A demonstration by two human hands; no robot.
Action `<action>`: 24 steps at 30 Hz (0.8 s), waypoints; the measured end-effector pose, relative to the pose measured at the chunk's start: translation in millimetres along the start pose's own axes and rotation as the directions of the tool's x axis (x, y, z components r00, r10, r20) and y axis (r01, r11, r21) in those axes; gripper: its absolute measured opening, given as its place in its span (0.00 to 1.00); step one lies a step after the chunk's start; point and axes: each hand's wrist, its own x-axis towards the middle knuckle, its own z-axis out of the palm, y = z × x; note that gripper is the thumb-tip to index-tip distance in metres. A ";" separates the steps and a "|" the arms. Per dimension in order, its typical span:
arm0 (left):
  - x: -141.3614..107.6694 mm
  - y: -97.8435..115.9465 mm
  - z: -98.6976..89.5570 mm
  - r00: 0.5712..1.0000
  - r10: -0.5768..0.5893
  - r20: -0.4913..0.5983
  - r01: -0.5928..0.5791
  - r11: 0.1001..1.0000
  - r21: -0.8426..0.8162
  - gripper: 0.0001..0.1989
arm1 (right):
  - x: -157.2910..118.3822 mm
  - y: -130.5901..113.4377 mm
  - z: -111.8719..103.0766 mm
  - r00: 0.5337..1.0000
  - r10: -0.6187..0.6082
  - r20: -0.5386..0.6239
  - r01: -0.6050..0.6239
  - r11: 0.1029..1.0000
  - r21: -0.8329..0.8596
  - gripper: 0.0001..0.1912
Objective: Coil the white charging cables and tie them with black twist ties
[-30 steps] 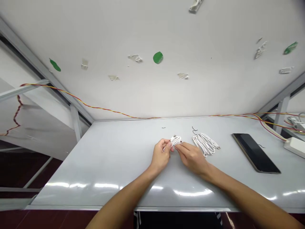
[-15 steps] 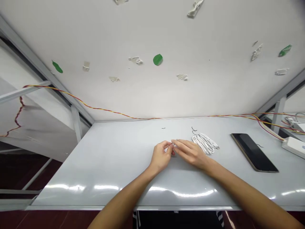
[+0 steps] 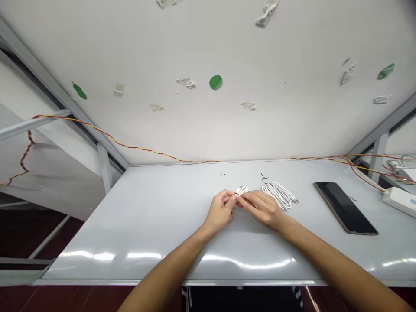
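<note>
Left hand curling nearly shut, fingertips pinching small white cable bundle above table. Right hand also nearly shut, pinching bundle from other side. Fingers drawing back compared with half second earlier, more of bundle showing now. Thin black tie crossing bundle. Larger white cable coil lying just right of bundle, not touching. Dark tablet lying well right.

Both bare forearms angle inward from the lower corners, wrists slightly bent. The left hand and right hand face each other, their fingers curled in a close pinch.
</note>
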 end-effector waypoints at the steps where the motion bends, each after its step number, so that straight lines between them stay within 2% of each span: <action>1: 0.2 0.0 0.0 1.000 0.002 0.000 -0.002 1.000 0.001 0.20 | -0.5 0.2 0.1 1.000 0.011 0.004 -0.011 1.000 0.009 0.16; 4: 1.4 -1.1 -1.2 1.000 0.021 0.009 -0.021 0.999 0.040 0.21 | -1.5 0.5 0.9 0.999 0.044 0.012 -0.045 0.998 0.050 0.16; 7: 3.2 -2.3 -4.5 0.995 0.088 0.043 -0.092 0.989 0.115 0.20 | -1.2 0.0 2.1 0.994 0.102 -0.033 -0.098 0.989 0.109 0.16; 11: 4.0 -0.2 -8.3 0.989 0.119 0.085 -0.132 0.977 0.167 0.21 | -1.8 -1.3 2.8 0.985 0.161 -0.061 -0.153 0.980 0.124 0.20; 14: 3.1 3.2 -7.4 0.986 0.092 0.138 -0.108 0.988 0.115 0.26 | -3.1 -2.7 2.1 0.987 0.147 -0.070 -0.144 0.988 0.047 0.20; 18: 2.0 3.2 -3.3 0.989 0.099 0.106 -0.108 0.990 0.090 0.23 | -0.6 -5.6 0.5 0.986 0.157 -0.060 -0.159 0.987 -0.028 0.17; 24: 2.3 -3.2 -0.8 0.991 0.089 0.101 -0.087 0.996 -0.028 0.25 | 5.6 -6.8 0.6 0.957 0.289 -0.037 -0.281 0.949 0.146 0.12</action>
